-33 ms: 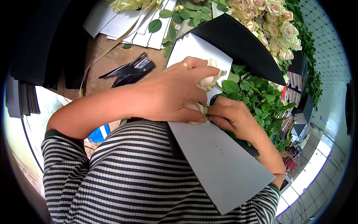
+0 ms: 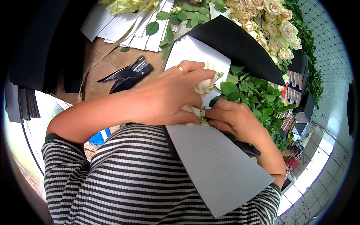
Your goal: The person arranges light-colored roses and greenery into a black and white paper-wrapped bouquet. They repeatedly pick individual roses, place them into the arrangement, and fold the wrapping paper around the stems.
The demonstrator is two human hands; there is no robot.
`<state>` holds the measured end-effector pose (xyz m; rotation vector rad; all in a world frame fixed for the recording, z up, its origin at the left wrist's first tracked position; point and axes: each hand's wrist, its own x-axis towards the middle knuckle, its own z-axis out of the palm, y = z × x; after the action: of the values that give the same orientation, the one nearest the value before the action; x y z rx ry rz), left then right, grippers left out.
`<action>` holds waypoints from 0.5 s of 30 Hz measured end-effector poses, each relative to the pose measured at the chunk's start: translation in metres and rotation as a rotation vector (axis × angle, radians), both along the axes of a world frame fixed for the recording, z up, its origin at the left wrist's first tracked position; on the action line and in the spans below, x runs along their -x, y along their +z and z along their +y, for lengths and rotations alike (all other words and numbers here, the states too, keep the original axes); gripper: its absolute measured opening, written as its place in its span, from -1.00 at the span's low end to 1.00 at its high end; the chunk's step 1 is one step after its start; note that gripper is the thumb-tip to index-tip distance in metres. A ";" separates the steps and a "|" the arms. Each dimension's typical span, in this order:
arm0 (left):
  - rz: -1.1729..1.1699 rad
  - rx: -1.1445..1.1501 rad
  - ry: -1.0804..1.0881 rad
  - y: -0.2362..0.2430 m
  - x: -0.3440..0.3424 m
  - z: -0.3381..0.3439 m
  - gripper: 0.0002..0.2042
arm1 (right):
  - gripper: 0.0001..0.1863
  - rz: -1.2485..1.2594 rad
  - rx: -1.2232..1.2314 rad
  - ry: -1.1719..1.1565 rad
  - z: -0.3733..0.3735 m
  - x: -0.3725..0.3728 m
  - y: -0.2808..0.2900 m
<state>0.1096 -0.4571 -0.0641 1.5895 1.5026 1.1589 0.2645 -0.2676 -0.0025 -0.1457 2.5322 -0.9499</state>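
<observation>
The left hand (image 2: 170,97), palm down, is clamped on two roses. The upper rose (image 2: 204,87) sits between its outer fingers, in front of a white sheet (image 2: 202,50); the lower rose (image 2: 193,111) is caught on the thumb side, just above the grey sheet (image 2: 221,167), which slants over the striped shirt (image 2: 131,180). The right hand (image 2: 238,118) meets it from the other side: its thumb and forefinger are nearly together at the green base of the lower rose, but I cannot tell whether they grip the stem.

Beyond the left forearm, near the near edge of the desk (image 2: 107,52), lies a black stapler (image 2: 131,74), apart from both hands. A tan strap (image 2: 102,56) runs down the desk's left side, and white panels (image 2: 123,30) lie toward its far edge. Green leaves (image 2: 258,93) crowd just beyond the right hand, below a black panel (image 2: 232,43); more roses (image 2: 279,28) are massed past that.
</observation>
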 end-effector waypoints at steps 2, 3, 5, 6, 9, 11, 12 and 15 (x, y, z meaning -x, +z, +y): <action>0.025 0.010 -0.005 -0.002 0.001 -0.004 -0.73 | -0.82 0.177 -0.041 -0.030 0.006 0.007 0.010; 0.034 0.003 0.004 -0.002 0.000 -0.004 -0.73 | -0.86 0.309 0.032 -0.189 0.010 0.015 0.012; 0.052 -0.007 0.021 -0.001 0.000 -0.005 -0.73 | -0.86 0.199 -0.103 -0.328 0.011 0.029 0.018; 0.049 -0.042 0.052 -0.001 0.000 -0.005 -0.66 | -0.83 0.124 -0.062 -0.327 0.011 0.028 0.004; 0.001 -0.081 0.177 -0.003 -0.001 -0.007 -0.40 | -0.85 0.276 -0.060 -0.164 0.007 0.021 -0.025; -0.077 -0.035 0.279 -0.002 -0.002 -0.010 -0.20 | -0.82 0.301 0.010 -0.148 0.004 0.021 -0.025; -0.015 -0.048 0.283 -0.007 -0.003 -0.011 -0.05 | -0.81 0.307 0.045 -0.141 0.001 0.019 -0.027; -0.056 -0.014 0.299 -0.002 -0.005 -0.011 -0.08 | -0.76 0.326 0.065 -0.086 -0.001 0.013 -0.033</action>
<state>0.1144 -0.4678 -0.0664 1.3593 1.7399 1.3664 0.2511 -0.2686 -0.0356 -0.2293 2.8233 -1.1212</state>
